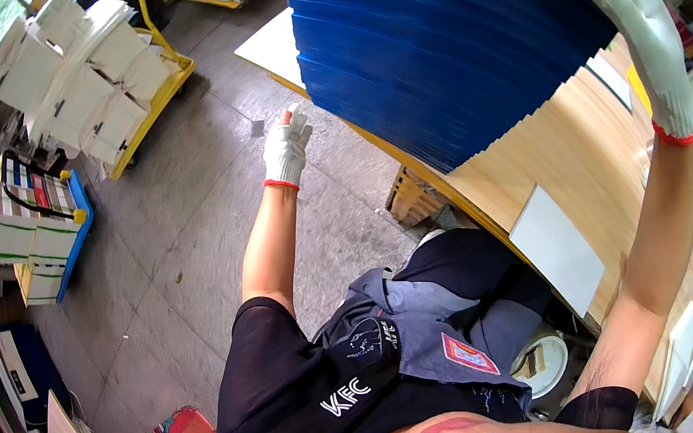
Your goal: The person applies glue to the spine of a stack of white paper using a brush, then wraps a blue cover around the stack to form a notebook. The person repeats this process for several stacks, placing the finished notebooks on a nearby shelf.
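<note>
A grey tiled floor (177,234) is spreading below the fingers of the left hand (285,149), which is wearing a white knitted glove with a red cuff. A long table (558,151) with a pale wood-grain top is reaching past the fingers of the right hand (652,41), gloved and cuffed alike. A broad, fanned stack of deep-blue sheets (426,32) is rising over this table, filling the space between both hands' fingers. A yellow flat trolley (154,115), bearing piled white boxes (86,85), is standing beyond the left fingers, to their left. The right fingers are stretching long against the stack's right edge, the thumb lying apart from them. A smooth white rectangular panel (556,251) is resting nearer the body than the right fingers. The left fingers are bending slightly beside the table's edge, seemingly holding nothing; how wide they are standing I cannot tell.
</note>
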Demonstrator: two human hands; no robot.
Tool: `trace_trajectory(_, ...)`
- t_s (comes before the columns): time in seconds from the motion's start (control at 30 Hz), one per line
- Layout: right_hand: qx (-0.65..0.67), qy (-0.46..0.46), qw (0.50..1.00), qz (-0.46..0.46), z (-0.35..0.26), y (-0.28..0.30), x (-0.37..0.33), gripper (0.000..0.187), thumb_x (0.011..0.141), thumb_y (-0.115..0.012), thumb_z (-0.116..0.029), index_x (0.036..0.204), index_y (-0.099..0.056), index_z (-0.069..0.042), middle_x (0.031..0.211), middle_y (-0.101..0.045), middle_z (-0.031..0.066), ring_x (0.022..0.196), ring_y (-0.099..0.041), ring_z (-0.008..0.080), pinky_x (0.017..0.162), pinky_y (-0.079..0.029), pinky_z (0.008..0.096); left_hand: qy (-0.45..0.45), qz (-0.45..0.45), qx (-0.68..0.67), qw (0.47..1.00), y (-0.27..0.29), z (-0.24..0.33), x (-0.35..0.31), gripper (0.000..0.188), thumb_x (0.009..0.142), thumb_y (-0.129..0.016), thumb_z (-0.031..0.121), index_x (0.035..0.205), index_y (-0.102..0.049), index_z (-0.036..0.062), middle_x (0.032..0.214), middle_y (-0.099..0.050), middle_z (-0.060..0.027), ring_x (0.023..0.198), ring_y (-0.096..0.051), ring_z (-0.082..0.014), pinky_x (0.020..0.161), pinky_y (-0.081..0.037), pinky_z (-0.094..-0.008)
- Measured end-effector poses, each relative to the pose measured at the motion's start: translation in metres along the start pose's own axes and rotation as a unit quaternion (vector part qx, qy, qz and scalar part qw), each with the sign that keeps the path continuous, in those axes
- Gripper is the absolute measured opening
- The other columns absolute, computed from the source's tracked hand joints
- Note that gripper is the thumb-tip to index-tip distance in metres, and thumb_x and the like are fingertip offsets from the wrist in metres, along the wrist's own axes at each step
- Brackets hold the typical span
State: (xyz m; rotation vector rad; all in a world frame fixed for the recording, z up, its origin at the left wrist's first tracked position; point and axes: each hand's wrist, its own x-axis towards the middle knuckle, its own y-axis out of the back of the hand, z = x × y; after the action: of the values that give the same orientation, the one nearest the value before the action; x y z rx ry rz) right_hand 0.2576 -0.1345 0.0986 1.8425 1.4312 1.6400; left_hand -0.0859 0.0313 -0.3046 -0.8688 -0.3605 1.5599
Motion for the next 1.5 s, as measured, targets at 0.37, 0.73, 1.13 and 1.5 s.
trace_trajectory(0.37,0.079,-0.044,0.996,0.010,-0.054,-0.005,-0.002,0.036,0.091,-0.055,-0.022,0.115,-0.064,0.004,0.113,-0.065,0.0136,0.104,-0.059,0.0212,0.094,-0.044,0.0322,-0.416,-0.028,0.029,0.909,-0.134,0.020,-0.072,0.032,0.093,-0.070,0.029,0.113,-0.063,0.0043,0.120,-0.063,-0.0088,0.105,-0.057,-0.0140,0.095,-0.044,-0.0300)
trace_trajectory(0.73,-0.079,0.005,0.997,0.026,-0.080,-0.012,-0.005,0.041,0.088,-0.056,-0.026,0.114,-0.063,0.005,0.112,-0.064,0.0157,0.106,-0.060,0.0238,0.095,-0.044,0.0341,-0.355,-0.002,0.139,0.925,-0.087,0.018,-0.044,0.048,0.096,-0.057,0.026,0.136,-0.052,0.0006,0.144,-0.049,-0.0184,0.138,-0.041,-0.0284,0.117,-0.027,-0.0404)
trace_trajectory(1.13,-0.050,-0.010,0.999,-0.006,0.025,-0.002,0.001,0.062,0.092,-0.046,-0.065,0.135,-0.058,-0.023,0.131,-0.062,0.0108,0.127,-0.055,0.0313,0.111,-0.038,0.0517,-0.236,0.091,0.477,0.842,-0.044,-0.006,0.054,0.058,0.102,-0.044,0.033,0.151,-0.032,0.0044,0.144,-0.045,-0.0258,0.131,-0.046,-0.0384,0.110,-0.035,-0.0399)
trace_trajectory(1.5,-0.037,0.012,0.999,0.017,0.012,-0.009,0.000,0.045,0.093,-0.054,-0.039,0.126,-0.061,-0.009,0.116,-0.064,0.0083,0.107,-0.058,0.0198,0.094,-0.045,0.0372,-0.136,-0.072,0.065,0.986,0.008,-0.010,-0.035,0.049,0.102,-0.050,0.042,0.135,-0.050,0.0051,0.141,-0.052,-0.0118,0.129,-0.048,-0.0308,0.110,-0.038,-0.0494)
